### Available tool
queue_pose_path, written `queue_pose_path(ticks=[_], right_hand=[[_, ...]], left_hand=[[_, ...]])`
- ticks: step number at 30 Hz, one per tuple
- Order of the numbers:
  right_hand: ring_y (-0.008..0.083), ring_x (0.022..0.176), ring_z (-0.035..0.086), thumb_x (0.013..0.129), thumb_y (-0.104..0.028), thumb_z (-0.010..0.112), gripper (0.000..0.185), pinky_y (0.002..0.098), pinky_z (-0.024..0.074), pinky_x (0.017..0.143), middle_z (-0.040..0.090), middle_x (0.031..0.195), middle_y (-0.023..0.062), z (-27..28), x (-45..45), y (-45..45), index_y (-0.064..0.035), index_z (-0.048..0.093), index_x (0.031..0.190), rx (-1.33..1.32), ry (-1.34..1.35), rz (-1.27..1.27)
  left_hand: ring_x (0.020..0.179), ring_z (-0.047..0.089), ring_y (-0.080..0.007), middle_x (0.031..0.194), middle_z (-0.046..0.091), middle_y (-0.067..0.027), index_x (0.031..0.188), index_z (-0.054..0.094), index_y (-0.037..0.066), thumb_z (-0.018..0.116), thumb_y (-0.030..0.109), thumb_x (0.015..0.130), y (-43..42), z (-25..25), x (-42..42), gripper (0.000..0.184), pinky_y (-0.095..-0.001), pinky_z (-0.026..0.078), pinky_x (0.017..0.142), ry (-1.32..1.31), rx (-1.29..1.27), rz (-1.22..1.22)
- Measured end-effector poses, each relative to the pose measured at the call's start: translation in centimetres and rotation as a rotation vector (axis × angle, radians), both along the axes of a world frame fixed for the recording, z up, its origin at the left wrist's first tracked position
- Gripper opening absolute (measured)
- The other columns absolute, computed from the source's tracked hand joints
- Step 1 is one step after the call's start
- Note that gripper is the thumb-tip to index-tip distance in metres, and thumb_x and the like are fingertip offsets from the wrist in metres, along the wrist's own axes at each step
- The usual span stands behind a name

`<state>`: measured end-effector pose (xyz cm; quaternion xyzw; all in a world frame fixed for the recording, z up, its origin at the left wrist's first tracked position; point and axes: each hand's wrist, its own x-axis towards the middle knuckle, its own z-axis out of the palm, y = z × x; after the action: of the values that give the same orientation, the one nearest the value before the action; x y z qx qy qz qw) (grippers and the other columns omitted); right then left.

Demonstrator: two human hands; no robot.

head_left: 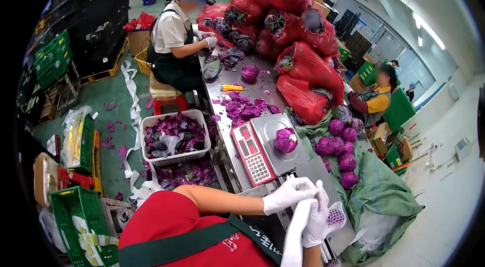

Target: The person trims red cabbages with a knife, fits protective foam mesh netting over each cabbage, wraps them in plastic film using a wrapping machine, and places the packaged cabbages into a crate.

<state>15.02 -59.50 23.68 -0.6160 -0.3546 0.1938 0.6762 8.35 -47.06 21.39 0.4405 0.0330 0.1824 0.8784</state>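
Observation:
My left hand [290, 196], in a white glove, meets my right hand [315, 222] in front of the scale. Its fingers are closed at the top of a long white strip [297, 234] that hangs down past my right wrist. My right hand, also gloved, is closed beside that strip, and white mesh netting [336, 216] sticks out from its far side. How the strip and netting join is hidden by the fingers. Just beyond my hands, a trimmed red cabbage [286, 140] rests on the steel plate of the scale [252, 153].
Several red cabbages [347, 162] lie on green sacking [386, 191] at right. Red net sacks [308, 75] are piled at the back. Purple leaves fill a white basket [176, 160]. A co-worker [172, 40] sits across left; another person [376, 98] is at right.

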Motion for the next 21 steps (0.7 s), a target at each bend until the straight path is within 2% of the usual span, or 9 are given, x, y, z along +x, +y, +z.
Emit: queue_pose_path(ticks=[4, 6, 8, 11, 13, 15, 17, 20, 21], right_hand=[[0.0155, 0.101, 0.057, 0.093, -0.012, 0.058, 0.029, 0.0282, 0.0473, 0.088, 0.058, 0.110, 0.0088, -1.7, -1.0, 4.5, 0.0047, 0.057, 0.116, -0.069, 0.194, -0.142], [0.0130, 0.093, 0.058, 0.094, -0.013, 0.056, 0.021, 0.0278, 0.0475, 0.083, 0.059, 0.103, 0.0071, -1.7, -1.2, 6.3, 0.0028, 0.057, 0.107, -0.367, 0.090, -0.158], [0.0131, 0.088, 0.058, 0.096, -0.017, 0.053, 0.018, 0.0291, 0.0484, 0.081, 0.059, 0.095, 0.0058, -3.4, -0.9, 7.5, -0.0004, 0.056, 0.103, -0.265, 0.255, -0.144], [0.0191, 0.085, 0.062, 0.101, -0.024, 0.045, 0.022, 0.0339, 0.0516, 0.082, 0.060, 0.088, 0.0082, -4.6, 2.5, 8.3, -0.0041, 0.053, 0.100, 0.151, 0.782, -0.166], [0.0197, 0.083, 0.062, 0.100, -0.027, 0.047, 0.024, 0.0342, 0.0530, 0.081, 0.060, 0.085, 0.0088, -2.8, 4.7, 8.4, -0.0050, 0.054, 0.095, 0.174, 0.940, -0.071], [0.0153, 0.080, 0.061, 0.098, -0.024, 0.052, 0.021, 0.0287, 0.0515, 0.076, 0.061, 0.083, 0.0062, -3.4, 6.2, 9.0, -0.0047, 0.056, 0.093, -0.059, 0.803, 0.039], [0.0098, 0.078, 0.058, 0.091, -0.016, 0.061, 0.013, 0.0242, 0.0474, 0.072, 0.061, 0.081, 0.0018, -3.2, 6.0, 11.7, -0.0047, 0.061, 0.096, -0.622, 0.286, 0.092], [0.0094, 0.074, 0.058, 0.084, -0.021, 0.068, 0.026, 0.0265, 0.0477, 0.069, 0.068, 0.083, 0.0091, -6.4, 10.5, 14.7, 0.0003, 0.066, 0.098, -0.819, -0.451, 0.120], [0.0122, 0.069, 0.060, 0.084, -0.022, 0.066, 0.024, 0.0297, 0.0481, 0.066, 0.069, 0.082, 0.0124, -6.2, 12.5, 16.5, -0.0005, 0.069, 0.094, -0.897, -0.194, 0.009]], left_hand=[[0.095, 0.056, -0.0122, 0.101, 0.057, -0.0079, 0.092, 0.062, 0.004, 0.065, 0.013, 0.087, 3.0, -1.7, 0.4, 0.010, -0.0263, 0.045, 0.084, -0.074, 0.853, 0.840], [0.086, 0.058, -0.0120, 0.088, 0.057, -0.0059, 0.091, 0.052, 0.003, 0.056, 0.008, 0.092, 5.2, -0.9, -0.1, 0.007, -0.0278, 0.048, 0.077, 0.023, 0.179, 0.408], [0.079, 0.051, -0.0048, 0.079, 0.047, 0.0015, 0.092, 0.047, 0.004, 0.047, 0.013, 0.099, 7.8, -1.1, 0.8, 0.011, -0.0229, 0.046, 0.070, 0.045, 0.038, 0.398], [0.073, 0.046, -0.0018, 0.084, 0.053, 0.0047, 0.105, 0.055, 0.006, 0.050, 0.032, 0.100, 10.1, -3.3, -0.6, 0.027, -0.0194, 0.041, 0.060, 0.173, -0.282, -0.181], [0.070, 0.049, -0.0002, 0.085, 0.057, 0.0061, 0.109, 0.058, 0.007, 0.054, 0.038, 0.097, 12.0, -7.6, -2.7, 0.033, -0.0187, 0.040, 0.055, 0.350, -0.182, -0.775], [0.065, 0.053, -0.0021, 0.081, 0.061, 0.0051, 0.096, 0.066, 0.007, 0.067, 0.031, 0.089, 14.6, -6.6, -3.9, 0.025, -0.0179, 0.042, 0.055, 0.526, -0.116, -0.823], [0.066, 0.057, -0.0053, 0.081, 0.065, 0.0020, 0.090, 0.068, 0.005, 0.067, 0.023, 0.087, 17.5, -7.6, -2.2, 0.018, -0.0190, 0.044, 0.057, 0.621, -0.017, -0.438], [0.070, 0.062, -0.0108, 0.082, 0.068, -0.0039, 0.093, 0.068, 0.002, 0.066, 0.026, 0.087, 21.9, -10.9, 2.2, 0.025, -0.0241, 0.048, 0.063, 0.430, 0.233, 0.194], [0.069, 0.063, -0.0136, 0.081, 0.069, -0.0071, 0.094, 0.068, 0.001, 0.066, 0.029, 0.087, 23.8, -11.5, 3.9, 0.030, -0.0264, 0.049, 0.065, 0.450, 0.330, 0.321]])
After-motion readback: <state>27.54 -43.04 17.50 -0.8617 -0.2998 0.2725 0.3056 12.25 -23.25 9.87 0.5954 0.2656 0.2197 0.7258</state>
